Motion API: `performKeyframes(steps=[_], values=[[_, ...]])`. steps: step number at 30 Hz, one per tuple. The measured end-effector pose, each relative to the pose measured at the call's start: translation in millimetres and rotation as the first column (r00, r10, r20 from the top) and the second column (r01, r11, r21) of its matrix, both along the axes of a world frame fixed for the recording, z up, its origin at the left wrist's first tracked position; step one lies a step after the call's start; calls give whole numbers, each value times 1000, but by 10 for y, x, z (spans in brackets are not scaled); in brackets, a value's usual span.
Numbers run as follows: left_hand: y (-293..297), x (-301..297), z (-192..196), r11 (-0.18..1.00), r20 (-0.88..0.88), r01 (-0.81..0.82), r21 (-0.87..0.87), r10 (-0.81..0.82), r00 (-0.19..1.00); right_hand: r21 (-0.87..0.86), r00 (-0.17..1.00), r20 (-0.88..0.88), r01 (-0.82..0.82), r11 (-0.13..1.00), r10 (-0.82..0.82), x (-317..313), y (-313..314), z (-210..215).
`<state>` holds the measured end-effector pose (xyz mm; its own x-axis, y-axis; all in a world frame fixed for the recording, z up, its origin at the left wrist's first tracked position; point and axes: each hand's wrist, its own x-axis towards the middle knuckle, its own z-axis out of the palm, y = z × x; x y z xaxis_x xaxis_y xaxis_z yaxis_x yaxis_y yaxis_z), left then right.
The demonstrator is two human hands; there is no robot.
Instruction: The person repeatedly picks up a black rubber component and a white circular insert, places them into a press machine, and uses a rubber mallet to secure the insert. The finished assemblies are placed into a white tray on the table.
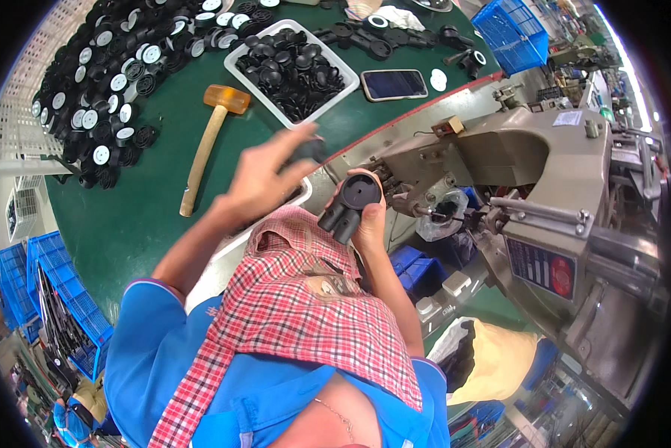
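- The left hand [264, 175] is raised over the green table [149, 216], with the forearm coming up from the lower left and the wrist bent.
- Its fingers [294, 145] are partly spread and curl around a small black round part [311, 149]; the part is blurred, so I cannot tell how tight the hold is.
- The right hand [369, 224] is lifted in front of the chest, palm turned to the left, forearm going steep down to the blue sleeve.
- It is closed around a black plastic piece [352, 201] with a round flat top and two short tubes that point down and to the left; the thumb is on the far side, the fingers below.
- This piece is in the air, between the table edge and the grey machine [545, 172], just beside the left hand.
- A white tray [242, 52] full of black round parts lies on the table behind the left hand.
- A mallet [208, 142] with a wooden handle and an amber head lies to the left of the tray.
- A phone [394, 84] lies to the right of the tray.
- A red checked cloth [305, 299] hangs on the person's chest under both hands.
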<state>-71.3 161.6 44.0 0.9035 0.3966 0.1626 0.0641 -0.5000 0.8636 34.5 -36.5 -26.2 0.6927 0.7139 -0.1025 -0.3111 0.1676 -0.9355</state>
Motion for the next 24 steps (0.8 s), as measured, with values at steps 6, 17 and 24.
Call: performKeyframes(steps=[6, 17, 24], values=[[-835, 236, -138, 985, 334, 93, 148, -138, 932, -36, 860, 467, 249, 968, -204, 55, -167, 134], [-1209, 346, -278, 963, 322, 246, 111, -269, 908, -34, 911, 383, 178, 983, -152, 129, -622, 88], [-1357, 480, -254, 799, 143, 225, -557, -175, 974, 56, 944, 276, 172, 984, -181, 120, -776, 79]])
